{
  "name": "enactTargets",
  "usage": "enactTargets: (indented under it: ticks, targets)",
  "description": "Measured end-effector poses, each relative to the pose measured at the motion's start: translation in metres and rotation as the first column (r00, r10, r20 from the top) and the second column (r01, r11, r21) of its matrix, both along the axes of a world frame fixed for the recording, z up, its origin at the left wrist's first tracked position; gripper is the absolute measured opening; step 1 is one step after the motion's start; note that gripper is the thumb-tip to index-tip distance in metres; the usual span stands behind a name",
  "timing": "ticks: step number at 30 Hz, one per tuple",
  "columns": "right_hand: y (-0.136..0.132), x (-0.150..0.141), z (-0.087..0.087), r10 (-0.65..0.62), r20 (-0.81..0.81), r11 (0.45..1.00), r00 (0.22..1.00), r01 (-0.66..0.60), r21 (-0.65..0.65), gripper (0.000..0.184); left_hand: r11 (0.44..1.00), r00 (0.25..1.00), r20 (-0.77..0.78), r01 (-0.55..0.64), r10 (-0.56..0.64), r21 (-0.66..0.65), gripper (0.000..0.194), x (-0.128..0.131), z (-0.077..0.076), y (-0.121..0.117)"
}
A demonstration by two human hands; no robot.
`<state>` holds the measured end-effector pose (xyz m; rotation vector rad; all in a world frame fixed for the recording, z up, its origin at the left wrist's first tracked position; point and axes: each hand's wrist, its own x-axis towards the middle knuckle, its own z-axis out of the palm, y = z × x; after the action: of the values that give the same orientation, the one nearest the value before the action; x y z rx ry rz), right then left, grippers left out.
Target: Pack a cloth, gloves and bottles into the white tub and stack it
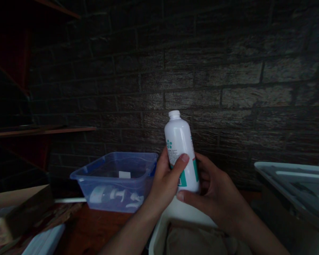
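Note:
A white plastic bottle (pixel 178 136) with a white cap and a green-and-white label is held up, tilted slightly, in front of the brick wall. My left hand (pixel 166 177) is wrapped round its left side, the thumb lying across the label. From the right, my right hand (pixel 212 189) grips the lower part, with its thumb near the bottle's base and its fingers partly hidden behind. Below both hands stands a white bin (pixel 180 214) with brownish cloth-like stuff (pixel 191 241) inside.
On the left sits a translucent blue plastic box (pixel 114 179) holding pump bottles (pixel 117 194). A cardboard box (pixel 23 209) lies farther left, under a wooden shelf (pixel 42 131). At right stands a grey lidded container (pixel 295 184). A dark brick wall (pixel 215 71) closes the back.

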<state>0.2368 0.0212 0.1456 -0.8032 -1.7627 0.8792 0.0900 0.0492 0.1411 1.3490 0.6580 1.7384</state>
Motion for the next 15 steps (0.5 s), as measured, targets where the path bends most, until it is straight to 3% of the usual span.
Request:
enactTargets:
  ticks: [4, 10, 12, 15]
  targets:
    - [-0.003, 0.001, -0.003, 0.109, -0.013, 0.994, 0.994, -0.109, 0.008, 0.083, 1.000, 0.998, 0.057, 0.007, -0.005, -0.026, 0.047, 0.000, 0.000, 0.000]
    - [-0.002, -0.003, -0.013, 0.272, -0.219, 0.958, 0.937, -0.285, -0.029, 0.083, 0.999, 0.993, 0.115, 0.035, -0.033, -0.007, 0.047, -0.003, -0.003, 0.006]
    - [0.000, -0.003, -0.013, 0.257, -0.237, 0.959, 0.937, -0.277, -0.053, 0.083, 0.999, 0.994, 0.106, 0.029, -0.027, -0.015, 0.050, -0.003, -0.002, 0.006]
    - [0.003, -0.003, -0.013, 0.146, -0.188, 0.987, 0.971, -0.156, -0.044, 0.086, 1.000, 0.995, 0.097, -0.026, 0.027, -0.013, 0.046, 0.000, 0.000, 0.004]
